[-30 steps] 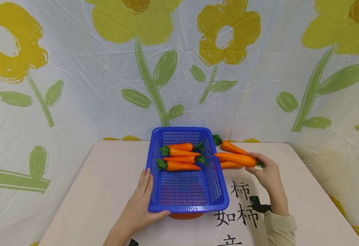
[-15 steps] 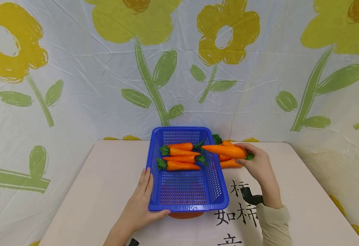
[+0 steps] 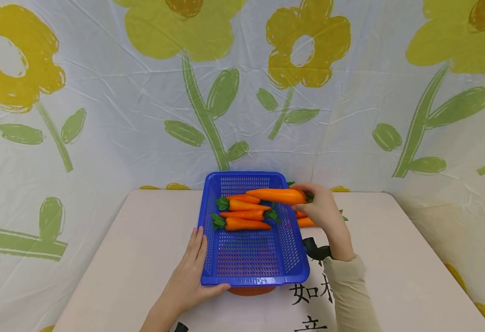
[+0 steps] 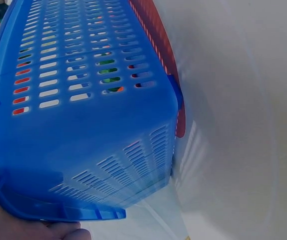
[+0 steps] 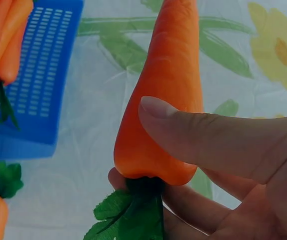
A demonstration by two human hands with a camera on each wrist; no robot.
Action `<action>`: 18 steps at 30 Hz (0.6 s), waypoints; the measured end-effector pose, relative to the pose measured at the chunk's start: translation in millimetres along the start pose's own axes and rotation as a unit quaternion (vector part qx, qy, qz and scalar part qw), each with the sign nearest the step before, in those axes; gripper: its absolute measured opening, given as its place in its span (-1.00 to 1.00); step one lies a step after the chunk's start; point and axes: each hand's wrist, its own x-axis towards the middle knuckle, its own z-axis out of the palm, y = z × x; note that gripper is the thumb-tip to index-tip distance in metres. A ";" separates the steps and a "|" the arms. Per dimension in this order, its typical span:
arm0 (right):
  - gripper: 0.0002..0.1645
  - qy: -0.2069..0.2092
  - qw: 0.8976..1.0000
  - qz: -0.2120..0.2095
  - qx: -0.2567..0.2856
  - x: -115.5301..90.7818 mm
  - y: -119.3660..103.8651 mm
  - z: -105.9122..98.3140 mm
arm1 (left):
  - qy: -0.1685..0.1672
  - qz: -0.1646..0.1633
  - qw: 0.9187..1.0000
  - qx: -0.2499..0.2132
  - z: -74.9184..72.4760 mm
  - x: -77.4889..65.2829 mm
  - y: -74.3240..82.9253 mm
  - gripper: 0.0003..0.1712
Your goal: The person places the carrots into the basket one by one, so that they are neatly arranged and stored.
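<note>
A blue plastic basket [image 3: 248, 281] stands mid-table with several orange carrots [image 3: 248, 224] lying crosswise in its far half. Straight fingers of my left hand [image 3: 188, 272] rest along its left rim, the thumb reaching along the near rim. In the left wrist view the basket's slotted wall [image 4: 73, 135] fills most of the left side. My right hand [image 3: 321, 207] pinches a carrot [image 3: 277, 196] near its leafy end, above the basket's far right part, tip pointing left. The right wrist view shows the thumb pressed on that carrot [image 5: 166, 75], with green leaves [image 5: 128, 212] below.
More carrots [image 3: 306, 222] lie on the table just right of the basket, partly hidden by my right hand. A reddish-brown round shape [image 3: 251, 291] shows under the basket's near edge. Black characters [image 3: 304, 293] mark the white tabletop [image 3: 392, 258]. A flowered cloth [image 3: 329, 133] hangs behind.
My right hand has carried the carrot leftward and up, from beside the basket to over it. The left hand and basket have stayed in place.
</note>
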 end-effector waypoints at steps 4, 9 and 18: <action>-0.48 -0.026 0.999 -0.013 -0.017 10.4 -6.7 13.7 | 0.001 0.000 1.000 -0.003 0.4 0.3 -0.1 0.47; -0.50 -0.056 0.997 -0.025 -0.039 22.5 -12.7 31.5 | 0.005 0.005 1.000 -0.002 0.6 0.4 -0.2 0.47; -0.47 -0.129 0.985 0.005 -0.114 40.0 -12.0 63.4 | 0.014 0.016 1.000 -0.008 1.5 0.3 -1.0 0.46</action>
